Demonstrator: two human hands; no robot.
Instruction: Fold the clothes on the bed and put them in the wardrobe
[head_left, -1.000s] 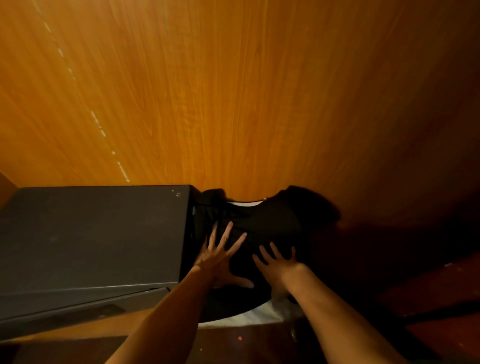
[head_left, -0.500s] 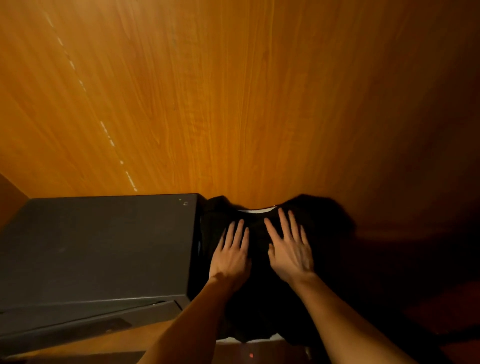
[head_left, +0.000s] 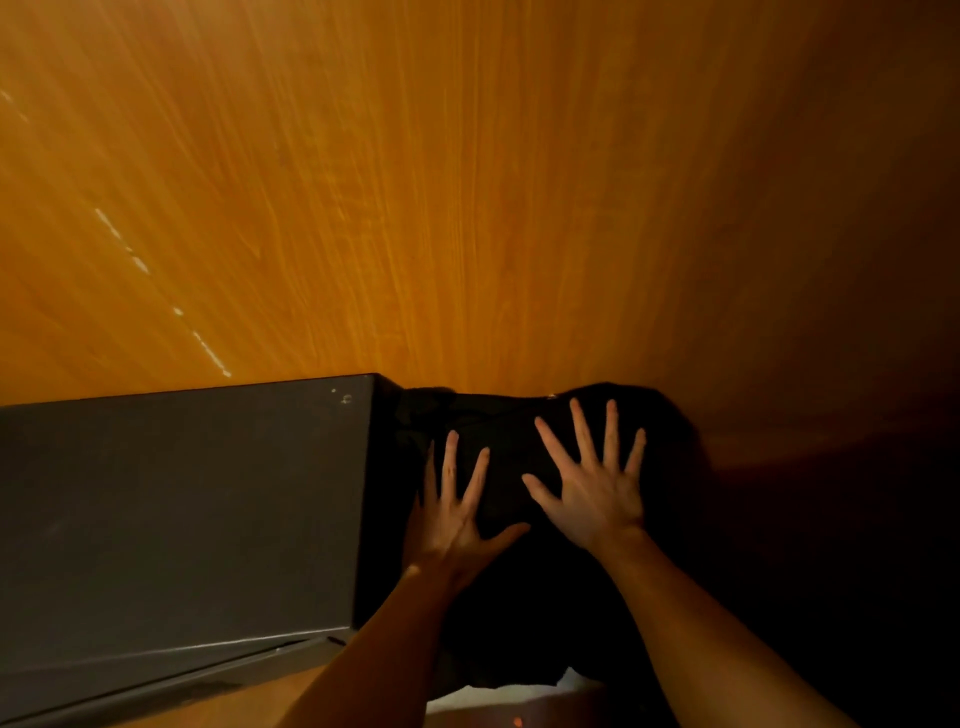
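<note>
A folded black garment (head_left: 498, 431) lies inside the wardrobe, pushed up against its orange wooden back panel (head_left: 467, 208). My left hand (head_left: 452, 514) rests flat on the garment's left part, fingers spread. Flat on the right part lies my right hand (head_left: 597, 488), fingers also spread wide. Neither hand grips the cloth. A strip of white fabric (head_left: 519, 696) shows under the garment's near edge. The garment's right side fades into dark shadow.
A dark grey box (head_left: 182, 509) fills the shelf directly left of the garment, touching it. The wardrobe's wooden shelf edge (head_left: 234, 701) runs along the bottom left. The right of the compartment is in deep shadow.
Both hands slid farther in along the garment and spread their fingers wider. The garment sits deeper against the back panel, and its white collar strip is no longer visible.
</note>
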